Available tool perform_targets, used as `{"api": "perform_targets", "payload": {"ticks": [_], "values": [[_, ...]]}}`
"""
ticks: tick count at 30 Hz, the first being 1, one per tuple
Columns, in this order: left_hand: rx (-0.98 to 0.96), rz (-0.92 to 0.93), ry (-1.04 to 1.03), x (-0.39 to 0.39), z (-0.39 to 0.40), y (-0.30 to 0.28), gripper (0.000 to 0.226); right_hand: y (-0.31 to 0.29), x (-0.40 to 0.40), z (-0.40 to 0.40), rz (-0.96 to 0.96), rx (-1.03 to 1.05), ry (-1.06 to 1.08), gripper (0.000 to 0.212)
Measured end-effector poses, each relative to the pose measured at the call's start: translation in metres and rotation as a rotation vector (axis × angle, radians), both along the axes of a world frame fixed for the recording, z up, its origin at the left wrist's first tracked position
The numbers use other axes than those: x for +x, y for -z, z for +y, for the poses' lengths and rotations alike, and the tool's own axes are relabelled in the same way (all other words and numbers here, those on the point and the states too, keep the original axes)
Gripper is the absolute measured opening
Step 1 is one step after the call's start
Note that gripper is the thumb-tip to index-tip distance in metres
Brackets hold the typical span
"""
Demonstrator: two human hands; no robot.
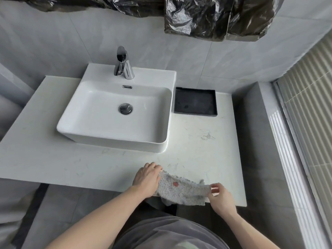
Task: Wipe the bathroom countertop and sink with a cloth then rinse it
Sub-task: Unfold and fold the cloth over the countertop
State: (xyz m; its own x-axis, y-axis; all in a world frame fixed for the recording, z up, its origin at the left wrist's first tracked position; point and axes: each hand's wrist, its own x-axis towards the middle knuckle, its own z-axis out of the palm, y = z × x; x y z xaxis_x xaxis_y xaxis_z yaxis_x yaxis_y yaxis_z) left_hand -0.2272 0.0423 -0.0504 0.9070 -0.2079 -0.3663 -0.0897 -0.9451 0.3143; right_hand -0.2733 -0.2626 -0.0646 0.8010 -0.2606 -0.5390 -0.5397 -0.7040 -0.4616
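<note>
A pale patterned cloth (183,190) with a small red mark is stretched between both hands over the front edge of the white marble countertop (53,159). My left hand (146,177) grips the cloth's left end with curled fingers. My right hand (220,196) pinches its right end between thumb and fingers. The white rectangular sink (75,108) stands on the counter beyond the hands, with a chrome drain plug (125,108) in its bowl. A chrome tap (123,64) rises at the sink's back rim; no water runs.
A black square tray (195,87) lies on the counter right of the sink. A grey ledge (251,123) and a window with ribbed glass (309,105) border the right side. Black plastic sheeting (215,17) hangs on the tiled wall above.
</note>
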Motion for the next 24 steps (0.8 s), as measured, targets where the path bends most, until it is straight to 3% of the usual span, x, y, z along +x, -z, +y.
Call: {"api": "perform_targets", "payload": {"ticks": [4, 9, 13, 16, 21, 24], "values": [[0.027, 0.019, 0.120, -0.011, -0.007, 0.007, 0.048, 0.012, -0.007, 0.007, -0.007, -0.107, -0.061, 0.058], [0.046, 0.241, 0.235, -0.036, -0.013, 0.013, 0.065, 0.015, -0.007, 0.027, 0.060, -0.072, -0.169, 0.069], [0.063, 0.436, 0.231, -0.039, -0.011, 0.011, 0.078, 0.017, 0.002, 0.032, 0.099, -0.158, -0.180, 0.050], [0.048, 0.478, 0.224, -0.034, -0.010, 0.005, 0.078, 0.014, 0.015, 0.031, 0.165, -0.176, -0.192, 0.036], [0.010, 0.477, 0.192, -0.035, -0.010, 0.005, 0.078, 0.003, 0.027, 0.027, 0.147, 0.135, 0.021, 0.017], [-0.062, 0.444, 0.122, -0.039, -0.012, 0.004, 0.073, -0.008, 0.028, 0.025, 0.118, 0.305, 0.205, 0.017]]}}
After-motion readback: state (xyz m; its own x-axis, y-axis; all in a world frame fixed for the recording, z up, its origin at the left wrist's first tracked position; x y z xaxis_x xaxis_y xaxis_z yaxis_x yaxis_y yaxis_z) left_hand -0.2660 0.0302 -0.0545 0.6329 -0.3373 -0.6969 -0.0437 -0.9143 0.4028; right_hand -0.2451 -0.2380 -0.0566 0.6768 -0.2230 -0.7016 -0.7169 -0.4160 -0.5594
